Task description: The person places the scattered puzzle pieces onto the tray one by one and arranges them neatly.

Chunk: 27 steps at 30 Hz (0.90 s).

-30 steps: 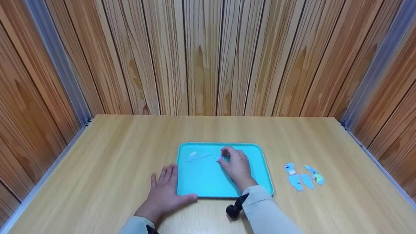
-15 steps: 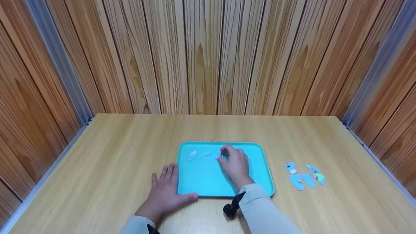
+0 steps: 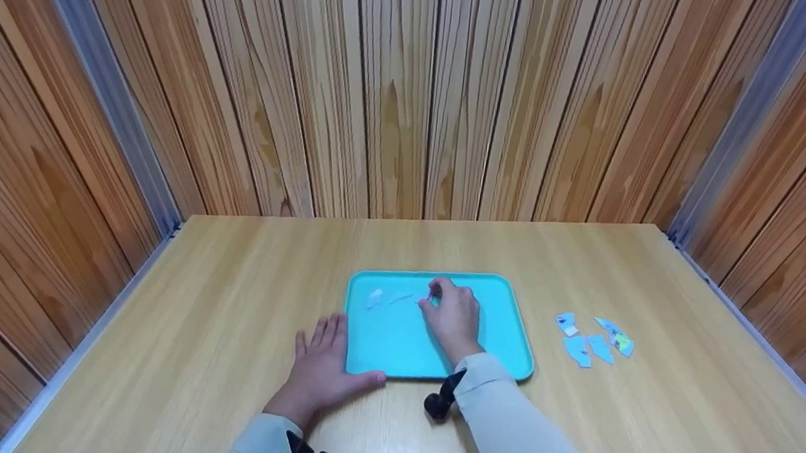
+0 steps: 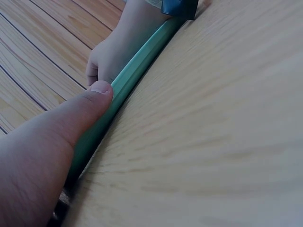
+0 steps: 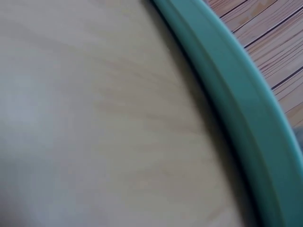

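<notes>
A turquoise tray (image 3: 399,350) lies on the table. My left hand (image 3: 321,372) is spread flat at its front left corner, fingers along the left side and thumb by the front edge. In the left wrist view the thumb (image 4: 92,106) touches the tray's rim (image 4: 137,64). Over the back of the tray, my right hand (image 3: 454,322) pinches a small puzzle piece between thumb and forefinger, mostly hidden by the fingers. To its left in the tray lie a pale piece (image 3: 375,298) and a thin sliver-like piece (image 3: 400,298).
Several blue puzzle pieces (image 3: 577,350) lie loose on the table to the right of the tray, one with green and yellow print (image 3: 621,341). Wood-panelled walls (image 3: 407,95) enclose the table at the back and both sides.
The right wrist and forearm have swung slightly left while the fingertips stay at nearly the same spot over the tray. The left hand keeps its place at the corner.
</notes>
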Each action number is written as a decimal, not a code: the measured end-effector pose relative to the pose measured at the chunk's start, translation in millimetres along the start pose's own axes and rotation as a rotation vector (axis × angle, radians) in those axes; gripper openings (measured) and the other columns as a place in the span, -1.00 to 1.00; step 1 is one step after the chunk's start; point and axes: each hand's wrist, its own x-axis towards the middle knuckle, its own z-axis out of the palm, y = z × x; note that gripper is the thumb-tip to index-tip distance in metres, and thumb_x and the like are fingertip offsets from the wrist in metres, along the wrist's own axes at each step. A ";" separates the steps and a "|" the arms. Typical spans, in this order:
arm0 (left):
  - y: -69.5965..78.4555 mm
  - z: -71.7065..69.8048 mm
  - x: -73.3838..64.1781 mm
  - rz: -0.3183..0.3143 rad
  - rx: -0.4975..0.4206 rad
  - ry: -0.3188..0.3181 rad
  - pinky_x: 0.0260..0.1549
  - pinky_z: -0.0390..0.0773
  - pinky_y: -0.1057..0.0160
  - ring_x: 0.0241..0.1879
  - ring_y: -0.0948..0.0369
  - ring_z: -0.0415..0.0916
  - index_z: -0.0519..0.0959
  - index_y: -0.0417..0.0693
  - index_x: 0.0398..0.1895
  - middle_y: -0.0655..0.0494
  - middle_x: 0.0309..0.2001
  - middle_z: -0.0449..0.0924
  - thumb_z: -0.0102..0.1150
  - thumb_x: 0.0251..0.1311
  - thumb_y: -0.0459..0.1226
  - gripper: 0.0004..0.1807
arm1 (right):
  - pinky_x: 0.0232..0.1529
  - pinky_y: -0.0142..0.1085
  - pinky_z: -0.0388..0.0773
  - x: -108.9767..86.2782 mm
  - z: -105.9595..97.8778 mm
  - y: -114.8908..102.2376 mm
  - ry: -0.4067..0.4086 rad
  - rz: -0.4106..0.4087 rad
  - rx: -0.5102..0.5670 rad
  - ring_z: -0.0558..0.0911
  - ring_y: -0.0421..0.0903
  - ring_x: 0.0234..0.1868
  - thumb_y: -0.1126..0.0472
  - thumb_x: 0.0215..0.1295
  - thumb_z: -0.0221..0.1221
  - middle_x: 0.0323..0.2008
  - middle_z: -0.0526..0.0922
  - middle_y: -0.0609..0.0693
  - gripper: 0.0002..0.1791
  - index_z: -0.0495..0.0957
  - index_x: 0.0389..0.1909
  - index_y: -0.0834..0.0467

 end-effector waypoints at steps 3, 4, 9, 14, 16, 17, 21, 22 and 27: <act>0.5 -0.2 0.1 0.003 -0.007 -0.001 0.42 -0.46 -0.33 0.60 -0.14 -0.36 -0.18 -0.20 0.63 -0.19 0.62 -0.22 0.07 -0.06 0.58 0.44 | 0.09 -0.03 0.45 -0.3 2.1 -1.9 0.009 0.013 -0.010 0.56 0.04 -0.03 0.08 0.28 0.40 -0.17 0.69 -0.05 -0.72 0.65 -0.06 0.07; 0.6 -0.3 0.3 0.003 -0.009 -0.002 0.42 -0.46 -0.33 0.60 -0.14 -0.36 -0.18 -0.20 0.63 -0.19 0.62 -0.22 0.07 -0.06 0.58 0.44 | 0.08 -0.03 0.45 -0.5 2.5 -2.6 0.011 0.018 -0.015 0.55 0.04 -0.04 0.07 0.28 0.39 -0.17 0.68 -0.05 -0.72 0.65 -0.06 0.06; -0.4 1.4 2.0 0.009 0.011 0.010 0.42 -0.41 -0.35 0.60 -0.15 -0.33 -0.16 -0.23 0.62 -0.22 0.62 -0.19 0.06 -0.05 0.58 0.44 | 0.10 -0.03 0.42 -1.0 3.6 -5.3 0.014 0.030 -0.041 0.54 0.06 -0.01 0.08 0.29 0.39 -0.18 0.68 -0.05 -0.73 0.63 -0.07 0.07; -2.6 2.3 2.8 0.007 0.013 0.013 0.41 -0.41 -0.37 0.60 -0.15 -0.32 -0.16 -0.23 0.62 -0.22 0.62 -0.19 0.05 -0.06 0.59 0.45 | 0.09 -0.03 0.41 -1.5 4.7 -6.8 0.013 0.031 -0.047 0.53 0.06 -0.02 0.08 0.30 0.37 -0.20 0.68 -0.05 -0.74 0.62 -0.07 0.07; -3.0 2.3 2.9 0.004 0.011 0.009 0.41 -0.42 -0.36 0.60 -0.15 -0.33 -0.17 -0.23 0.62 -0.22 0.62 -0.20 0.04 -0.07 0.60 0.45 | 0.09 -0.03 0.41 -1.9 5.0 -6.8 0.013 0.030 -0.047 0.54 0.06 -0.02 0.08 0.30 0.37 -0.21 0.67 -0.05 -0.74 0.62 -0.07 0.07; -2.9 2.2 2.8 0.004 0.011 0.009 0.41 -0.42 -0.36 0.60 -0.15 -0.33 -0.17 -0.23 0.62 -0.22 0.62 -0.20 0.04 -0.07 0.60 0.46 | 0.09 -0.04 0.41 -2.1 5.1 -6.9 0.012 0.032 -0.046 0.53 0.05 -0.02 0.08 0.30 0.37 -0.21 0.67 -0.06 -0.74 0.62 -0.06 0.07; -2.2 1.7 2.5 0.002 0.012 0.004 0.42 -0.45 -0.34 0.60 -0.14 -0.35 -0.18 -0.21 0.63 -0.20 0.62 -0.21 0.04 -0.07 0.60 0.46 | 0.09 -0.04 0.41 -2.3 5.0 -6.4 0.013 0.030 -0.044 0.53 0.05 -0.02 0.07 0.30 0.37 -0.20 0.67 -0.06 -0.73 0.62 -0.05 0.06; -2.0 1.4 2.5 0.004 0.014 0.005 0.42 -0.45 -0.34 0.60 -0.14 -0.35 -0.18 -0.21 0.63 -0.20 0.62 -0.21 0.03 -0.07 0.61 0.46 | 0.09 -0.04 0.41 -2.1 4.9 -6.4 0.013 0.028 -0.043 0.53 0.05 -0.02 0.07 0.30 0.37 -0.19 0.68 -0.06 -0.72 0.62 -0.04 0.06; -1.8 0.6 1.5 0.003 0.014 0.003 0.42 -0.46 -0.33 0.60 -0.13 -0.37 -0.20 -0.19 0.63 -0.18 0.62 -0.23 0.03 -0.08 0.61 0.46 | 0.12 -0.03 0.41 -2.3 2.8 -7.0 -0.012 0.033 -0.028 0.53 0.06 0.02 0.06 0.29 0.37 -0.11 0.68 -0.03 -0.69 0.61 0.00 0.05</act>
